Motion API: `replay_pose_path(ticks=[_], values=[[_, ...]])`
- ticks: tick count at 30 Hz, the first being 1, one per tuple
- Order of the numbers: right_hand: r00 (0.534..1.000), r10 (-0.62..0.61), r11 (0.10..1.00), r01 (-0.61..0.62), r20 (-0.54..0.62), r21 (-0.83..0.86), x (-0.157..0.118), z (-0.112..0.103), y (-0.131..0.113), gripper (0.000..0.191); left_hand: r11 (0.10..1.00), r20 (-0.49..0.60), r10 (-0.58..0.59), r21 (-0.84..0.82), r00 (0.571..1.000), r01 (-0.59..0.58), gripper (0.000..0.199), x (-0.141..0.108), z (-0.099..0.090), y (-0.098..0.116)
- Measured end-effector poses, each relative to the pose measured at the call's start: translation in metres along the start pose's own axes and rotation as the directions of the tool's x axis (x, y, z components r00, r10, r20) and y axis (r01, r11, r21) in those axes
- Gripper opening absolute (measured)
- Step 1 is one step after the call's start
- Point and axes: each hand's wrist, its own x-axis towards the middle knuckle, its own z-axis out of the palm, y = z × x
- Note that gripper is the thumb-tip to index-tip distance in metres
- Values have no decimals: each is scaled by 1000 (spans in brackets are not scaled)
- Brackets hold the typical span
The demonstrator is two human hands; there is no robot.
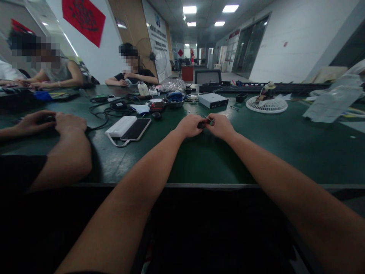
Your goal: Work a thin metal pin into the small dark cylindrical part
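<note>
Over the green table (182, 163), my left hand (190, 126) is closed on a small dark piece (201, 125), mostly covered by the fingers. My right hand (220, 126) meets it from the other side, its fingers pinched round a thin, light, rod-like thing (208, 118) beside the dark piece. What kind of things these are is too small to make out. The fingertips of both hands almost touch. Beyond them lie a white box (213, 100) and a few tiny bits.
Left of my hands lie a phone (136, 129), a white power bank (121, 126) and black cables (98, 110). A bowl (173, 101) and a white fan grille (266, 104) stand farther back. A co-worker's hands (68, 122) work close at my left; two people sit opposite.
</note>
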Motion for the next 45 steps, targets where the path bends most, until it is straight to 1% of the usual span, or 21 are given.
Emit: replay_pose_path(ticks=[2,6,10,14,20,28,36,41,45], values=[[1000,-19,999,18,25,27,0,2,1,13,1000,-6,22,17,1000,-22,31,0,1,-3],[998,-39,998,36,51,58,1,3,1,15,999,-31,27,42,999,-26,26,0,1,-6],[1000,0,1000,-1,22,32,3,3,2,11,999,-34,42,33,999,-41,33,0,0,-5],[999,36,999,-36,13,8,4,3,6,14,999,-19,43,19,999,-43,39,0,-1,-3],[997,43,999,-44,68,10,4,7,6,19,1000,2,17,16,1000,-18,34,-2,-2,-4],[994,65,998,-64,86,-16,3,3,3,19,999,21,-20,26,1000,19,36,-3,-3,-3],[989,111,992,-104,95,-69,5,-1,7,21,991,-10,-115,63,993,115,36,-6,-4,-7],[981,105,990,-88,161,-110,5,2,11,30,987,-6,-149,60,989,149,36,-7,-5,-9],[976,89,989,-64,199,-132,5,3,9,31,988,20,-144,54,989,143,34,-8,-6,-6]])
